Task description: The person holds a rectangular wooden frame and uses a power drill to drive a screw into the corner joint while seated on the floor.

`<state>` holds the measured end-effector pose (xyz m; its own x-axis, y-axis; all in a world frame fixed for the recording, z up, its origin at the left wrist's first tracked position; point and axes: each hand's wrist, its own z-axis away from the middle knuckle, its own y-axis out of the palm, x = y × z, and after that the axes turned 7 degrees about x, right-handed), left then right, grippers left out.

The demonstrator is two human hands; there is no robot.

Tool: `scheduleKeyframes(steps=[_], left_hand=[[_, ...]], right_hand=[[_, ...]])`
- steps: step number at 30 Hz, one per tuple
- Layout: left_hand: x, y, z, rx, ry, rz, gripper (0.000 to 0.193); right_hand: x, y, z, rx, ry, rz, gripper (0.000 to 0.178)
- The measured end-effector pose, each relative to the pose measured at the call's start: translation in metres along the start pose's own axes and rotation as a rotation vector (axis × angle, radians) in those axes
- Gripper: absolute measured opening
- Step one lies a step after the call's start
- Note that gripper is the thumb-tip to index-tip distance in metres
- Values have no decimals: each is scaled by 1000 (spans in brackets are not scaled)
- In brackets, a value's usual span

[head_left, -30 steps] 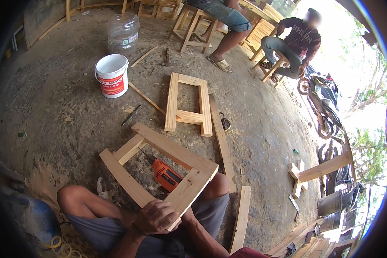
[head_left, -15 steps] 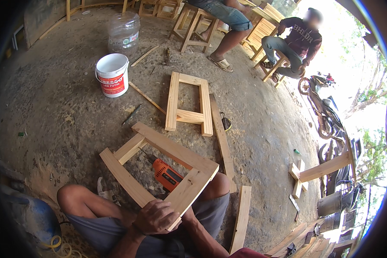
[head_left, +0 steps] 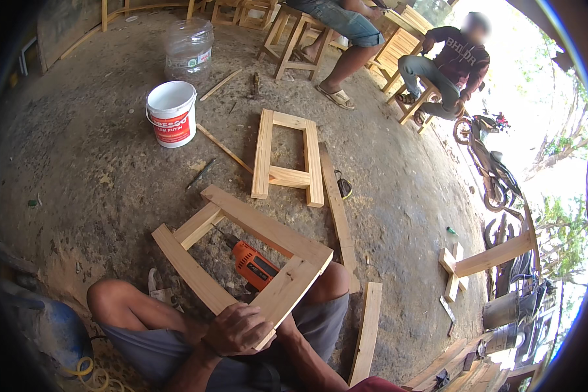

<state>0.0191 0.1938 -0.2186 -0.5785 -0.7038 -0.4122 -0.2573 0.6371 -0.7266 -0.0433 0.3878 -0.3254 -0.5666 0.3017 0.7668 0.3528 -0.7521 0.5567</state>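
A pale wooden frame [head_left: 251, 219] is tilted across my lap, its near corner by my right knee. My left hand [head_left: 236, 328] is closed over the near end of the frame, fingers curled across the wood. Inside the frame's opening is an orange and black power drill [head_left: 253, 264]. Its thin bit points up and left at the inner side of the far-left crosspiece. My right hand [head_left: 285, 328] reaches under the near piece, in line with the drill. The wood hides its fingers and the drill's handle.
A second wooden frame [head_left: 312, 157] lies ahead on the ground beside a long board [head_left: 336, 209] and a tape measure [head_left: 343, 188]. A white bucket [head_left: 171, 117] stands at the left. Another board [head_left: 367, 333] lies at my right. Two people sit on stools farther off.
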Motion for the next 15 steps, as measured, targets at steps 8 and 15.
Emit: scheduleKeyframes(steps=[8,15], left_hand=[[1,1,1,10,4,-9,42],[0,2,0,-20,9,-19,52]], right_hand=[[-10,-10,-2,-5,12,-52,35],[-9,-13,-1,11,19,46,42]])
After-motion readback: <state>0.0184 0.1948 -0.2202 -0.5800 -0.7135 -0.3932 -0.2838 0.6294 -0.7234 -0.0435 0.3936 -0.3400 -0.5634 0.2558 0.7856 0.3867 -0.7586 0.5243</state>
